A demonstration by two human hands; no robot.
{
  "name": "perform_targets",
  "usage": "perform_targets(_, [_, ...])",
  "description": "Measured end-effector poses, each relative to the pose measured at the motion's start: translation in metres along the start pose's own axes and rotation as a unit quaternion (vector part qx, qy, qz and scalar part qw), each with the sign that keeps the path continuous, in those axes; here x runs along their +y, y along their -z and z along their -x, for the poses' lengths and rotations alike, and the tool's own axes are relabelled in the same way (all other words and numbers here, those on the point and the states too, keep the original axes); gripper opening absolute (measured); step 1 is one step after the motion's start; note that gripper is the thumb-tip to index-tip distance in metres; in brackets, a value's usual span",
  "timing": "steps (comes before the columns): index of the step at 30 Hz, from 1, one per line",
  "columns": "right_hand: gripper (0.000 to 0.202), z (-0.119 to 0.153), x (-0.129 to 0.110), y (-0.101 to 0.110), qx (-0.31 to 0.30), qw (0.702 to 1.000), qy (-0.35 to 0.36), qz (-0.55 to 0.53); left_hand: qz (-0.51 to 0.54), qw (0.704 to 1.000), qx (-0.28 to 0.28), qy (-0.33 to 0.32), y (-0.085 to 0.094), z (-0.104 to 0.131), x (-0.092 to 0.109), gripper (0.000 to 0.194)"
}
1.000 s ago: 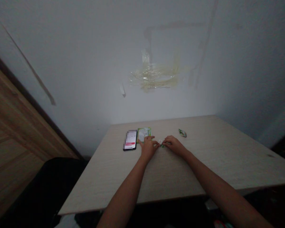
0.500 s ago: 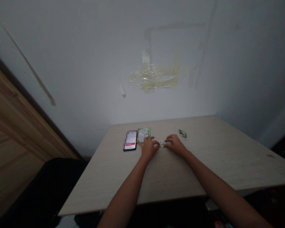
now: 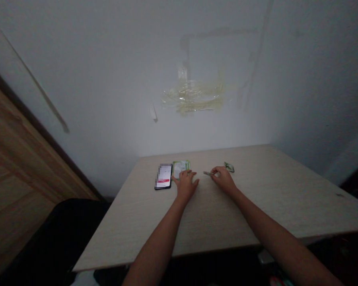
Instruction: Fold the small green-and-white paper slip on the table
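My left hand (image 3: 186, 185) rests with its fingers apart over the lower part of a green and white packet (image 3: 179, 167). Between the thumb and fingers of my right hand (image 3: 223, 178) is a small thin piece (image 3: 208, 173), which points to the left; what it is I cannot make out. Just behind my right hand lies a crumpled green and white wrapper (image 3: 229, 167). A phone (image 3: 164, 176) with a lit screen lies to the left of the packet, close beside it.
The pale wooden table (image 3: 214, 222) meets a grey wall (image 3: 119, 79) at its back edge. Strips of clear tape (image 3: 193, 97) cling to the wall. Wooden boards (image 3: 14, 147) and a dark object (image 3: 59, 234) stand at the left.
My left thumb and finger have come off the small piece and spread. My right hand has drawn slightly right with it, and the piece now looks thinner and darker.
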State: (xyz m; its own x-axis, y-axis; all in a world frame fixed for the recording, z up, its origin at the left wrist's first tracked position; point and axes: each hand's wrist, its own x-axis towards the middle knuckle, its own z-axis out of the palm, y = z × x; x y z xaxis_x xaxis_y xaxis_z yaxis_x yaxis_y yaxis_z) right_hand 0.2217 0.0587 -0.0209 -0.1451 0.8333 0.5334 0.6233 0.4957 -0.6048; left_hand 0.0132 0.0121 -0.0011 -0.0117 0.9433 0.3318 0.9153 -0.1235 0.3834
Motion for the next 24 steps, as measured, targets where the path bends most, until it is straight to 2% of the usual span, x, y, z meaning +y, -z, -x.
perform_targets(4, [0.009,0.0006,0.0002,0.0005,-0.05,0.996,0.052,0.061,0.009,1.0,0.002,-0.008,0.0002,0.0013,0.0004,0.028])
perform_targets(9, [0.013,0.0004,0.0011,-0.003,-0.107,0.99,0.09,0.024,-0.002,1.0,-0.001,-0.012,-0.0007,0.0027,0.0022,0.023])
perform_targets(16, [0.018,-0.0005,0.0014,-0.0019,-0.142,0.987,0.068,0.038,-0.019,0.999,-0.026,-0.014,-0.0042,0.0038,0.001,0.021])
perform_targets(20, [0.016,-0.0005,0.0005,-0.0043,-0.163,0.982,0.085,0.042,-0.021,0.999,-0.02,-0.015,-0.006,0.0041,-0.0001,0.022])
perform_targets(24, [0.023,-0.0001,0.0006,-0.0067,-0.152,0.985,0.072,0.034,-0.029,0.999,-0.007,-0.019,-0.0054,0.0049,0.0005,0.025])
